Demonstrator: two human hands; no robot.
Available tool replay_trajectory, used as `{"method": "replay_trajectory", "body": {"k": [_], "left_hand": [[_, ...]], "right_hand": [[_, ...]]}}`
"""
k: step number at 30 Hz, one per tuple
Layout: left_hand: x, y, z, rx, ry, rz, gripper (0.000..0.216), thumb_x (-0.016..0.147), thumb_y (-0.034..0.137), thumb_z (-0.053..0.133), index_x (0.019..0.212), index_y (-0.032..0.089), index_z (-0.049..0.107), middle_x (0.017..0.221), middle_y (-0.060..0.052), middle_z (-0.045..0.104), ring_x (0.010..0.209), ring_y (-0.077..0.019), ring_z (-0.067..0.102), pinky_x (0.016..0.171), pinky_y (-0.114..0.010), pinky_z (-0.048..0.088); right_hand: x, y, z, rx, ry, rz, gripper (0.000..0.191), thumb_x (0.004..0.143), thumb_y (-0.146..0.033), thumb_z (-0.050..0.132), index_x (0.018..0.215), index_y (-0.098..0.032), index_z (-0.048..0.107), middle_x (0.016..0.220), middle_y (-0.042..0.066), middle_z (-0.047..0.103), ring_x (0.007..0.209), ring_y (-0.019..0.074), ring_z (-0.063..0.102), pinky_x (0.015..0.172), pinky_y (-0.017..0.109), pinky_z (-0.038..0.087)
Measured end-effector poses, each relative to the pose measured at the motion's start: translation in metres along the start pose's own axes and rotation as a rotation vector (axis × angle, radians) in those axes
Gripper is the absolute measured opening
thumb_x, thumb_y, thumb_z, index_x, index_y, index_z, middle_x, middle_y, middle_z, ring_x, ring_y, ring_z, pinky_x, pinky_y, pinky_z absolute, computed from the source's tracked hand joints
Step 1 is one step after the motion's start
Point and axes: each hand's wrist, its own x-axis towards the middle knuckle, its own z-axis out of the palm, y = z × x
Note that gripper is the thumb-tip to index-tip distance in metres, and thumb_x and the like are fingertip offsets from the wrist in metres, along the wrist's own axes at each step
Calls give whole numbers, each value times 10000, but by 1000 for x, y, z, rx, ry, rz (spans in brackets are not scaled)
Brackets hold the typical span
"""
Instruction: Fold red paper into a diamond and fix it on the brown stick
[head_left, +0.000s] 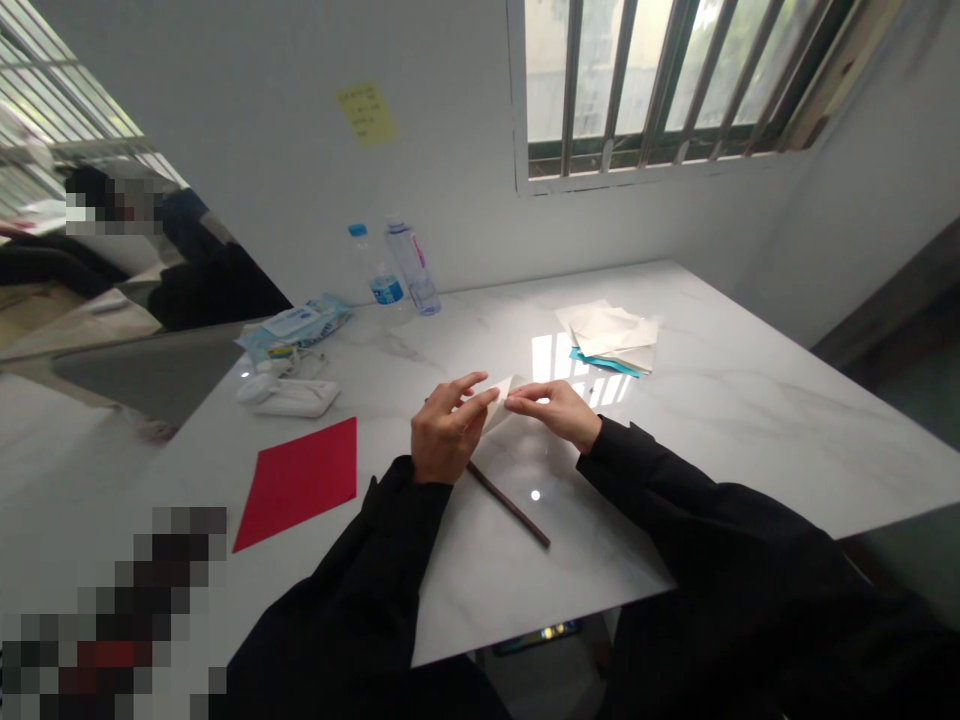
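R. hand (556,408) pinched pale paper (498,410), L. hand (447,432), half-curled, touched it (grip unclear), prob. mid-fold; next move likely needed aligned edges.

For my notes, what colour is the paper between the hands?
Off-white paper, best seen in the head view.

On the tabletop (750,420), red paper (306,480) is laid left of the hands (448,430), a dark stick (511,507) nearer, plastic bottles (412,268) beyond.
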Motion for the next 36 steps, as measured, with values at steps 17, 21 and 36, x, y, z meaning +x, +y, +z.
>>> {"method": "replay_trajectory", "body": {"k": [17, 21, 36], "left_hand": [[10, -8, -8, -890, -298, -737, 651, 922, 488, 689, 1477, 175, 557, 1409, -182, 655, 1182, -302, 685, 1057, -484, 527], [8, -13, -11, -853, -331, -727, 707, 890, 539, 743, 1474, 182, 567, 1447, -191, 638, 1312, -343, 619, 1147, -516, 443], [21, 3, -23, -980, -621, -638, 485, 907, 459, 746, 1293, 177, 666, 1230, -109, 734, 1058, -258, 712, 869, -354, 569]], "right_hand": [[6, -7, -17, -629, 133, -551, 79, 890, -308, 803, 853, -238, 799, 1081, 64, 758, 1131, 272, 623, 1088, 477, 410], [1, -13, -16, -720, 20, -677, 90, 918, -329, 781, 869, -255, 793, 1133, 64, 740, 1162, 272, 575, 1074, 465, 441], [-3, -26, -16, -693, -15, -712, 103, 893, -301, 781, 816, -234, 766, 1106, 60, 727, 1117, 274, 577, 1049, 468, 459]]}}
